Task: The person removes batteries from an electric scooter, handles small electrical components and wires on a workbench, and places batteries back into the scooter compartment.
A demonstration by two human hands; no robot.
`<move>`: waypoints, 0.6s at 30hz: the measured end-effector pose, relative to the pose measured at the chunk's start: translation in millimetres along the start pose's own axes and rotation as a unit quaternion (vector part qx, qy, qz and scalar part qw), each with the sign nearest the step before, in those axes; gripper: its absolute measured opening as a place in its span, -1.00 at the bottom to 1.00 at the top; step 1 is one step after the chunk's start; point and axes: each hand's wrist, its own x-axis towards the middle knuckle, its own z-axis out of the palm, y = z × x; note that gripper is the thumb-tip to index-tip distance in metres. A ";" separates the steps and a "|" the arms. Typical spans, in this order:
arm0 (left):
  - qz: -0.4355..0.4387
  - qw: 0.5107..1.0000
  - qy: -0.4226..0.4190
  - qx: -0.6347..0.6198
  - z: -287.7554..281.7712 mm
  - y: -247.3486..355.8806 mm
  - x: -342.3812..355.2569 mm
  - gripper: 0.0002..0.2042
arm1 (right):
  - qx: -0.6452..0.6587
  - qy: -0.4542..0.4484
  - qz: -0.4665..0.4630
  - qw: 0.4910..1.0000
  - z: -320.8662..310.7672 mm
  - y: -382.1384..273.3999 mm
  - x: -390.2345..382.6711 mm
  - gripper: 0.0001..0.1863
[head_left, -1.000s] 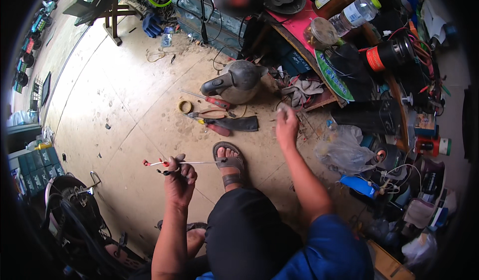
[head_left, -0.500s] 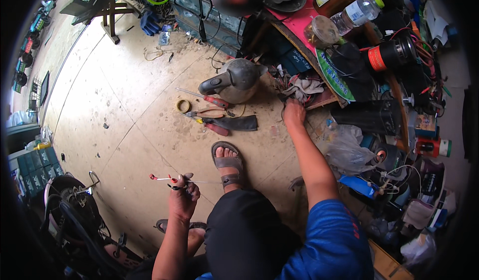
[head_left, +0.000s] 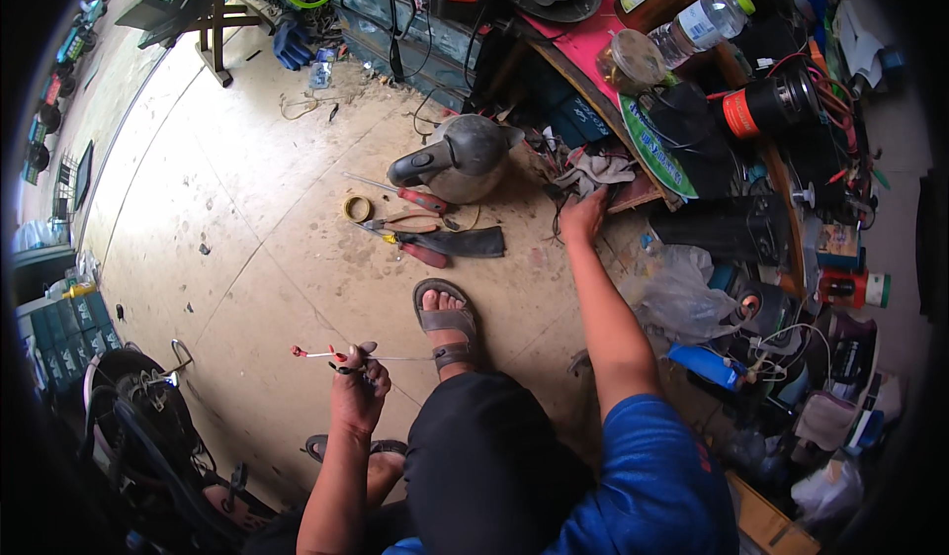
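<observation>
My left hand (head_left: 358, 389) is closed around a thin pale rod (head_left: 407, 359) and a few short wires (head_left: 314, 354) with red and black ends. What lies inside the fist is partly hidden. At the edge of a low wooden table, my right hand (head_left: 583, 217) reaches down into a pile beside a grey cloth (head_left: 596, 171); its fingertips are hidden. An electric kettle (head_left: 469, 160) with a dark lid and handle stands on the floor. Near it lie a red-handled screwdriver (head_left: 423, 199), a tape roll (head_left: 357, 208), pliers (head_left: 410, 222) and a black, flat-bladed tool (head_left: 470, 243).
Clutter covers the low table at right, with a plastic bottle (head_left: 704, 29), a jar (head_left: 633, 61) and a black cylinder (head_left: 756, 110). Plastic bags (head_left: 687, 293) lie beside my right arm. A wheeled machine (head_left: 133, 407) stands at lower left. My sandalled foot (head_left: 445, 323) is between my hands.
My right hand stays at the pile and shifts slightly, its fingers now turned toward the grey cloth. My left hand keeps its hold. The whole view has shifted a little.
</observation>
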 end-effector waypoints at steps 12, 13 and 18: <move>0.002 0.999 0.030 -0.016 -19.9 -0.2 -2.0 -0.69 | 0.450 -0.150 0.215 0.854 -7.4 16.0 21.9 -0.72; 0.006 0.999 0.034 -0.020 -22.4 -1.0 -2.4 -0.69 | 0.459 -0.159 0.324 0.812 -17.5 -7.1 14.9 -0.79; -0.011 1.000 0.020 -0.020 -15.4 -1.5 0.6 -0.69 | 0.473 -0.135 0.316 0.811 -9.0 23.6 15.0 -0.71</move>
